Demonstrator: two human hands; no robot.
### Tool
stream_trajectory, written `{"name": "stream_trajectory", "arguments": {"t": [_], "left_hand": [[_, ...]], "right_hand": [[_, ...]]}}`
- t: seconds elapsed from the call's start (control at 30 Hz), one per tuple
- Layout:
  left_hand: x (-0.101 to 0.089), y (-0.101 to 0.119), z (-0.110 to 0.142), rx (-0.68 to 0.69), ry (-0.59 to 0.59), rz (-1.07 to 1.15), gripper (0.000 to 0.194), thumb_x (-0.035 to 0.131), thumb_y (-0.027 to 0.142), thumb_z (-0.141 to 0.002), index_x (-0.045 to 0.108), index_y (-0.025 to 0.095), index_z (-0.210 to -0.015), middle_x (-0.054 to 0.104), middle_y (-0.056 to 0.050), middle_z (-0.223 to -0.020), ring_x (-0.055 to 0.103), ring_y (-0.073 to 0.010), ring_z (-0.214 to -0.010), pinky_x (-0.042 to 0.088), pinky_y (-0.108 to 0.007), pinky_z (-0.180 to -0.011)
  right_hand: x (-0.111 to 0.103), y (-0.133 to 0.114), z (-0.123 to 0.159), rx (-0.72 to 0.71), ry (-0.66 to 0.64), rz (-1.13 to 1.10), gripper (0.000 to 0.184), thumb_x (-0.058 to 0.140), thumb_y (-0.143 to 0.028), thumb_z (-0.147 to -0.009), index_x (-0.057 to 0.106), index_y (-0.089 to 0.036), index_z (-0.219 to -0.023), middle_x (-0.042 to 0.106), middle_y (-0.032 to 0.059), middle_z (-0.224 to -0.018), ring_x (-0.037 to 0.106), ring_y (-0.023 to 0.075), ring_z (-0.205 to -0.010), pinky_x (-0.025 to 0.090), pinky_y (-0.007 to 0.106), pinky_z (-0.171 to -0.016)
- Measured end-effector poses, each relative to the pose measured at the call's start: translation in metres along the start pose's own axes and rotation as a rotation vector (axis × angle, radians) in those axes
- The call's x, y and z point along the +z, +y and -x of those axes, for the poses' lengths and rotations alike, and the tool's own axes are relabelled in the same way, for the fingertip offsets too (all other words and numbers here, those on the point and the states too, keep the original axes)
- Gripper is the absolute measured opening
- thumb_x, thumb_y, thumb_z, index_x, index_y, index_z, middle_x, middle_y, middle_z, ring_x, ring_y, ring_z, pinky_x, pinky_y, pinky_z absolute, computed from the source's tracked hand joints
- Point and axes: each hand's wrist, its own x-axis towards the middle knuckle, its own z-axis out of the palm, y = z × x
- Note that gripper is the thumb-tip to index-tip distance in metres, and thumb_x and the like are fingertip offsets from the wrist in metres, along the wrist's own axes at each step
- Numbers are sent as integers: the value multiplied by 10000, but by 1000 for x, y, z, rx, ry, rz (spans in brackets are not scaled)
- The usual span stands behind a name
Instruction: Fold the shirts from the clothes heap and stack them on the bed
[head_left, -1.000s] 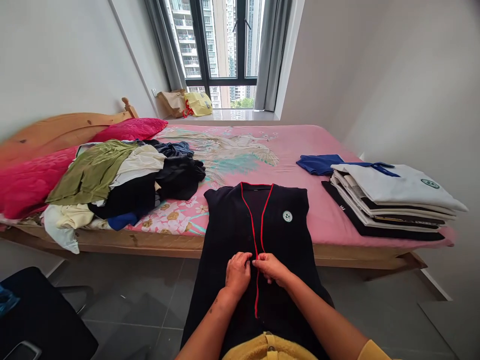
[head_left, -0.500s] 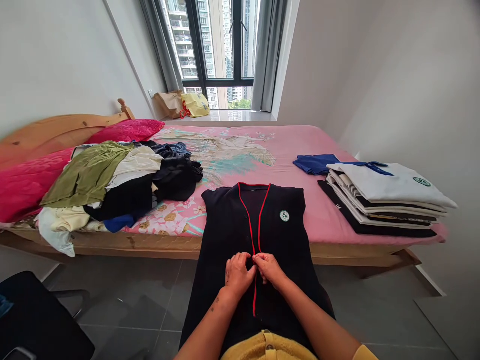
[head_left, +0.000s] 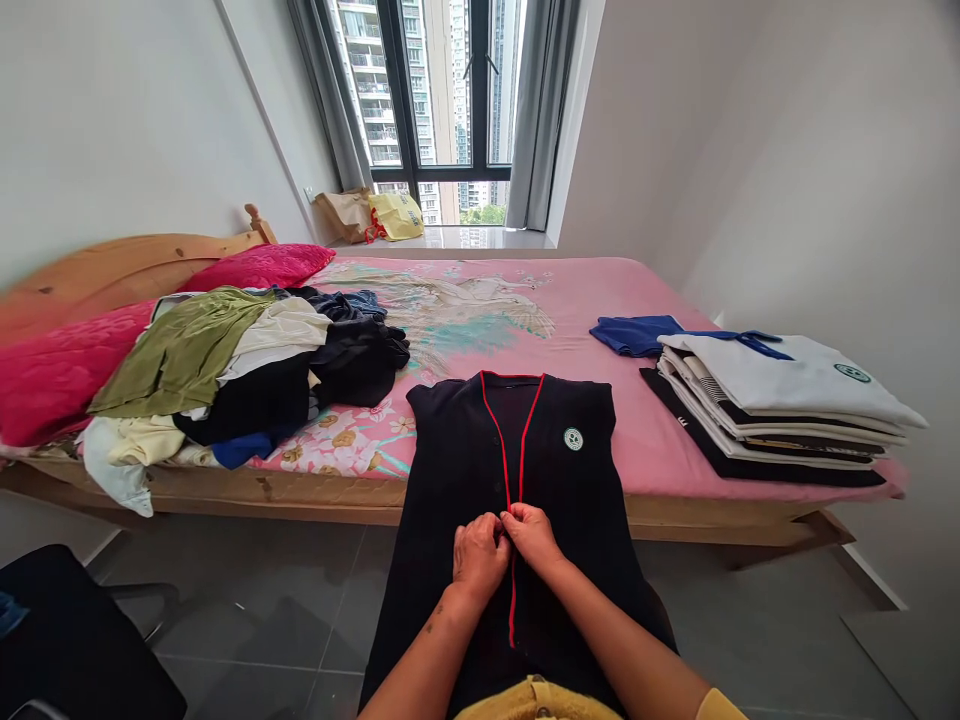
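Note:
A black vest (head_left: 450,470) with red trim along its V-neck and front opening lies front side up, its shoulders on the bed and its lower part reaching toward my body. A round white and green badge sits on its chest at the right. My left hand (head_left: 480,555) and my right hand (head_left: 531,535) meet at the red-trimmed front edge, fingers pinched on the cloth. Just below the V, the two front edges come together under my fingertips. Whether a button is between the fingers is hidden. Part of my yellow top (head_left: 536,700) shows at the bottom.
A loose heap of clothes (head_left: 225,370) lies on the bed's left, by pink pillows (head_left: 67,365). Folded clothes (head_left: 780,400) are stacked at the right, beside a folded blue garment (head_left: 634,335). A black chair (head_left: 75,640) stands lower left. Bags (head_left: 397,215) rest on the windowsill.
Both hands stay at the vest's front edge; the fingers have shifted slightly, with the right fingertips a little further left. The whole view has moved slightly.

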Motion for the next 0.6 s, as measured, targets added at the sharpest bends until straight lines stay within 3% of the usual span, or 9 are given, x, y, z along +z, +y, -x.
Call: {"name": "stream_trajectory", "arguments": {"t": [0.1,0.33,0.6], "left_hand": [[0,-1,2,24,-4,13,60,491,197,-777,544,209,-752,628,-1,-762,571,-163,-750,289,-287,-703],[-4,-2,3,22,27,30,76,481,152,-756,529,208,-743,619,-1,-772,563,-156,-741,302,-280,-700],[-1,-5,6,68,40,25,99,489,141,-745,552,211,-777,620,-5,-789,570,-161,-775,312,-291,-706]], "right_hand": [[0,-9,-12,-19,66,41,244,466,-341,-749,513,-188,-566,447,-45,-484,398,99,-486,269,211,-489],[-13,-33,-37,-111,125,125,174,492,-337,-732,560,-213,-631,482,-46,-512,403,106,-508,234,227,-520],[-16,-36,-51,-98,123,109,225,421,-349,-768,577,-202,-697,498,-37,-518,452,118,-503,298,218,-511]]}}
